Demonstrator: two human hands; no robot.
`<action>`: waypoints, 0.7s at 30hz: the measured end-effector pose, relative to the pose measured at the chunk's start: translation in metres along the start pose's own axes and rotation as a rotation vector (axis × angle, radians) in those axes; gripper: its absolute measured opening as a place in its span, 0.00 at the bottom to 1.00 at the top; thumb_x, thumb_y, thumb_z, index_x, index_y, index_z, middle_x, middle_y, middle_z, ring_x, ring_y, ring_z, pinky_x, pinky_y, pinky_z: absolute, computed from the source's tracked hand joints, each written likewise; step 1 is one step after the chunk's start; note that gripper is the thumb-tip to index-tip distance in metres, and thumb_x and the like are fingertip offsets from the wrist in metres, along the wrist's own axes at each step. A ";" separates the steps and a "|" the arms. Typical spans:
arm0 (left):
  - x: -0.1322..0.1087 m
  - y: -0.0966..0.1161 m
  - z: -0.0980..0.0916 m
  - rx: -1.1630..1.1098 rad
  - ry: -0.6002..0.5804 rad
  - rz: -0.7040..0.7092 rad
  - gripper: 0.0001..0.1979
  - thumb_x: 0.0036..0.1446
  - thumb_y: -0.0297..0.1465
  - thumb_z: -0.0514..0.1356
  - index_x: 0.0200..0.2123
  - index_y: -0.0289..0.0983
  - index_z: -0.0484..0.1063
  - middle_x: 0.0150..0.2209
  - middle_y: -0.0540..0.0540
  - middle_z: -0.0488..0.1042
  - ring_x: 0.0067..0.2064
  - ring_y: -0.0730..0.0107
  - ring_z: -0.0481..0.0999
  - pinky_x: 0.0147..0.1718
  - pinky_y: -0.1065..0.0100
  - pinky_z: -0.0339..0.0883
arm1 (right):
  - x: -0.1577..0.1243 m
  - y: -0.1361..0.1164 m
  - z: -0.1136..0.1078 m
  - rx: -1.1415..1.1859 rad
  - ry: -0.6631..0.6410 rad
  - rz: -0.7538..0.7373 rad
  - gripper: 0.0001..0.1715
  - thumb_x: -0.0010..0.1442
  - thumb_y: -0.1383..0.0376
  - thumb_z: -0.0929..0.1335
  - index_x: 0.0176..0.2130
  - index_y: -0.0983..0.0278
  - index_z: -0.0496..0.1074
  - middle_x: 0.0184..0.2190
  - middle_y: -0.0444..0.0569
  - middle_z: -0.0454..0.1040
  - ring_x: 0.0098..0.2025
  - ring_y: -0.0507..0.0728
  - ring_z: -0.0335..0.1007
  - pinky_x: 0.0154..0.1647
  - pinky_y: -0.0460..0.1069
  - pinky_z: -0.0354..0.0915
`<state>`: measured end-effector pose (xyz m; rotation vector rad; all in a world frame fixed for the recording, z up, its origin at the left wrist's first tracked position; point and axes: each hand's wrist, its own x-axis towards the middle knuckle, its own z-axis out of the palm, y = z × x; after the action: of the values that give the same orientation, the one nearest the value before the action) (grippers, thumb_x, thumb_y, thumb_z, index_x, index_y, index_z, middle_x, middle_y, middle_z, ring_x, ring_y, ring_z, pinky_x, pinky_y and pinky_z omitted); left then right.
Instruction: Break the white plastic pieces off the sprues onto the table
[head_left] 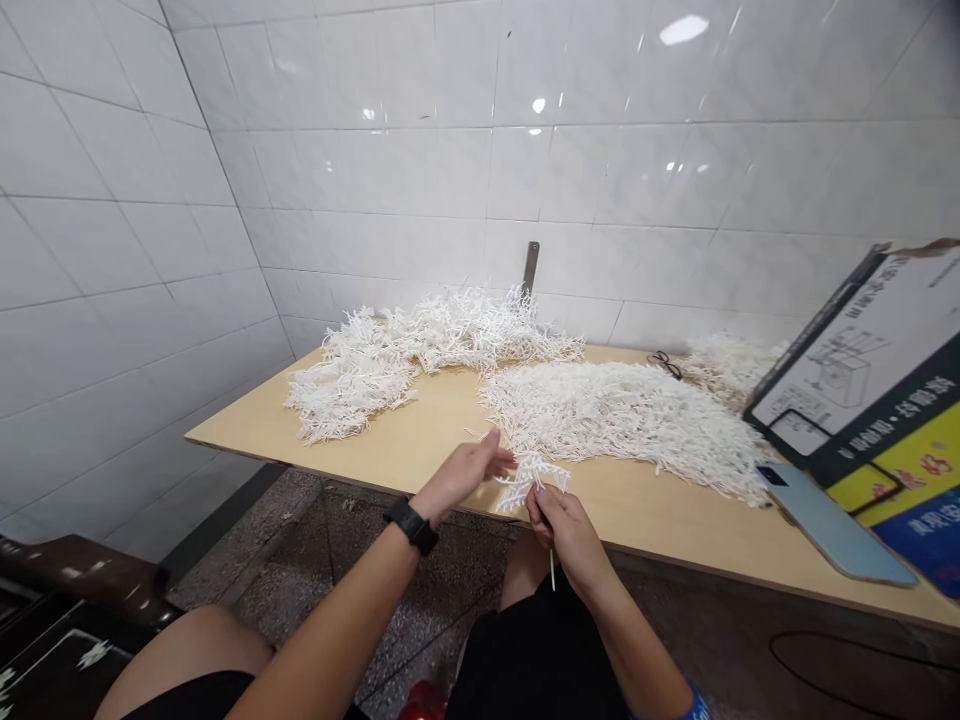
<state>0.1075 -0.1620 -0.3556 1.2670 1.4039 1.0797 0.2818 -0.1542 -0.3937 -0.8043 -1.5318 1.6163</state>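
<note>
Over the table's front edge, my right hand [566, 520] is closed in a pinch around a small bunch of white branched sprigs [531, 478]. A thin white stem [553, 570] hangs below those fingers. My left hand [469, 470], with a black band on its wrist, is at the left tips of the bunch. Its thumb and fingers are apart; whether they touch the tips I cannot tell. Just behind the hands lies a wide heap of white sprigs [615, 410]. Another curved heap of looser branched sprigs [457, 335] lies farther back and left.
The wooden table [442, 420] stands against a tiled wall [420, 170]. A metal strip [531, 268] rises behind the back heap. Black-handled scissors [666, 365] lie near a smaller white pile [731, 365]. At right are a printed box [862, 380] and a light blue phone [836, 525].
</note>
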 end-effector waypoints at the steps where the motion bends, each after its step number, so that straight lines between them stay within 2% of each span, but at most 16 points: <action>1: -0.009 0.000 0.007 -0.056 -0.027 -0.030 0.35 0.58 0.56 0.46 0.37 0.31 0.77 0.39 0.37 0.79 0.42 0.59 0.76 0.46 0.61 0.67 | 0.000 0.000 0.001 -0.044 -0.007 -0.028 0.29 0.58 0.42 0.63 0.22 0.62 0.60 0.16 0.38 0.50 0.19 0.49 0.43 0.21 0.47 0.43; 4: -0.026 -0.001 0.023 -0.175 -0.121 0.018 0.32 0.56 0.56 0.50 0.25 0.32 0.74 0.28 0.41 0.77 0.35 0.62 0.75 0.42 0.63 0.66 | 0.000 0.001 0.007 -0.152 -0.005 -0.096 0.31 0.58 0.41 0.62 0.20 0.62 0.60 0.17 0.40 0.53 0.21 0.50 0.47 0.23 0.48 0.46; 5: -0.029 -0.002 0.026 -0.225 -0.125 0.045 0.31 0.56 0.55 0.52 0.24 0.32 0.74 0.26 0.43 0.75 0.33 0.64 0.74 0.41 0.64 0.66 | 0.000 0.002 0.009 -0.173 -0.006 -0.106 0.31 0.59 0.41 0.61 0.20 0.62 0.60 0.17 0.40 0.53 0.22 0.50 0.48 0.24 0.48 0.47; 7: -0.031 -0.003 0.028 -0.327 -0.053 0.058 0.26 0.53 0.52 0.57 0.24 0.33 0.73 0.24 0.45 0.74 0.30 0.67 0.72 0.36 0.66 0.65 | -0.001 0.002 0.012 -0.187 -0.024 -0.111 0.31 0.60 0.42 0.61 0.20 0.62 0.60 0.17 0.40 0.54 0.22 0.51 0.48 0.24 0.48 0.47; 9: -0.031 -0.004 0.025 -0.393 0.046 0.021 0.24 0.48 0.51 0.63 0.25 0.32 0.73 0.24 0.46 0.73 0.28 0.70 0.70 0.32 0.69 0.63 | -0.002 0.002 0.015 -0.179 -0.056 -0.105 0.30 0.61 0.43 0.60 0.21 0.62 0.59 0.18 0.40 0.54 0.22 0.51 0.49 0.24 0.48 0.47; 11: -0.031 -0.003 0.018 -0.425 0.084 -0.013 0.24 0.45 0.50 0.65 0.24 0.32 0.72 0.24 0.46 0.72 0.27 0.72 0.68 0.29 0.70 0.61 | -0.005 0.001 0.017 -0.166 -0.076 -0.098 0.30 0.61 0.44 0.60 0.21 0.62 0.59 0.18 0.41 0.55 0.22 0.50 0.48 0.24 0.47 0.46; 17: -0.027 -0.002 -0.007 -0.323 0.169 -0.064 0.26 0.44 0.52 0.64 0.22 0.33 0.71 0.21 0.50 0.68 0.21 0.79 0.61 0.21 0.74 0.53 | -0.013 -0.003 0.022 -0.133 -0.142 -0.020 0.30 0.62 0.44 0.61 0.21 0.62 0.59 0.17 0.40 0.54 0.20 0.49 0.46 0.23 0.47 0.46; 21: -0.018 -0.005 -0.003 -0.330 0.177 -0.099 0.25 0.45 0.52 0.63 0.21 0.33 0.69 0.19 0.51 0.66 0.19 0.81 0.58 0.19 0.74 0.50 | -0.012 -0.003 0.027 -0.170 -0.127 -0.047 0.30 0.62 0.44 0.60 0.20 0.62 0.58 0.17 0.40 0.53 0.21 0.50 0.47 0.23 0.47 0.47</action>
<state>0.1041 -0.1807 -0.3586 0.8747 1.3350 1.3172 0.2653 -0.1786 -0.3887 -0.7617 -1.7840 1.5435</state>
